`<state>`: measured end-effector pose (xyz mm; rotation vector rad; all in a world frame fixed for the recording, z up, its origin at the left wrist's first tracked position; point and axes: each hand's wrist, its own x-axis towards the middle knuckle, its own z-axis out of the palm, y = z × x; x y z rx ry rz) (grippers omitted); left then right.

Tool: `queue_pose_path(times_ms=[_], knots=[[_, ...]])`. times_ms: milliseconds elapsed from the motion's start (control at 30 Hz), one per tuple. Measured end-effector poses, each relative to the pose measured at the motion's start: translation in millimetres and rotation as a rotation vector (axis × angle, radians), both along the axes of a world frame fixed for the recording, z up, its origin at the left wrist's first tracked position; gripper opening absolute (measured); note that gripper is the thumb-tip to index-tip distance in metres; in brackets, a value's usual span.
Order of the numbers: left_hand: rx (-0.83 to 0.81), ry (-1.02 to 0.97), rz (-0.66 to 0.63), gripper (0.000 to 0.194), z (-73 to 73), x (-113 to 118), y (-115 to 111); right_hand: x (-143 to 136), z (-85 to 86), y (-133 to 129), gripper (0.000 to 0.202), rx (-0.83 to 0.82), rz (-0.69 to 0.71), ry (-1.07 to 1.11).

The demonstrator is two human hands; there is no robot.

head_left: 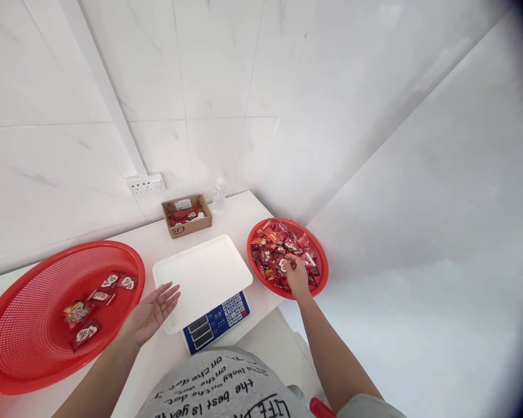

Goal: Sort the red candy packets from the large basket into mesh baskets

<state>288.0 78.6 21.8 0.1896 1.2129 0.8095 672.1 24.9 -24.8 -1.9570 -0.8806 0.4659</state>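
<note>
Fingers of your right hand (pixel 297 277) are bent down into the smaller red basket (pixel 325 268), their tips at a red packet with a pale label (pixel 283 265); whether they are clamped on it or only touching it cannot be told from this view. That packet lies at the left of your hand, within a heap of mostly red packets (pixel 268 237) that fills much of the basket.

Your left hand (pixel 150 313) is turned palm up, its fingers slightly apart and bent, at the left edge of the white tray (pixel 203 276) (contact with the tray is not certain). It holds nothing visible. The tray sits over a scale, whose blue panel (pixel 218 322) shows a keypad and three dark display windows towards you.

On your left stands the larger red basket (pixel 30 325), with several red packets (pixel 86 332) and one multicoloured packet (pixel 77 312) lying apart on its base. Behind the tray, a cardboard box (pixel 192 228) contains further red packaging (pixel 183 216); a clear bottle (pixel 218 196) stands upright just beside it. All these rest on the white worktop (pixel 239 212), near the tiled wall (pixel 218 75).
</note>
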Motion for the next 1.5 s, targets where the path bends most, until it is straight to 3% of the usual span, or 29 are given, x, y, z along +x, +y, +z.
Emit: queue_pose_path(times_ms=[100,233,367,500,700,800,900,1300,1500], knots=[[-0.023,-0.028,-0.093,0.016,-2.2,15.4,-8.2,-31.4,3.1,14.8,0.037,0.092,0.122,0.292],[0.028,-0.033,-0.218,0.017,-1.2,31.0,-15.9,-92.8,2.5,36.2,0.042,0.027,0.383,0.678],[0.181,0.125,-0.371,0.025,-3.3,33.4,-21.6,-142.2,-1.1,48.2,0.052,-0.062,0.545,0.772],[0.403,0.498,-0.541,0.032,-14.8,30.6,-27.5,-155.9,-8.9,49.8,0.050,-0.213,0.653,0.550],[0.903,0.946,-0.828,0.047,-36.2,32.0,-31.7,-154.9,-11.0,42.3,0.043,-0.197,0.904,-0.280],[0.957,1.021,-1.015,0.054,-42.4,35.8,-31.0,-161.5,-8.9,38.2,0.043,-0.237,1.046,-0.495],[0.934,1.042,-1.123,0.057,-46.1,38.5,-30.1,-166.1,-10.9,35.5,0.044,-0.319,1.089,-0.606],[0.914,0.983,-1.099,0.056,-51.1,37.4,-30.3,-160.3,-8.7,33.1,0.048,-0.425,1.020,-0.609],[0.955,0.917,-0.864,0.041,-50.6,35.7,-23.1,-159.8,-9.4,31.7,0.046,-0.413,0.994,-0.609]])
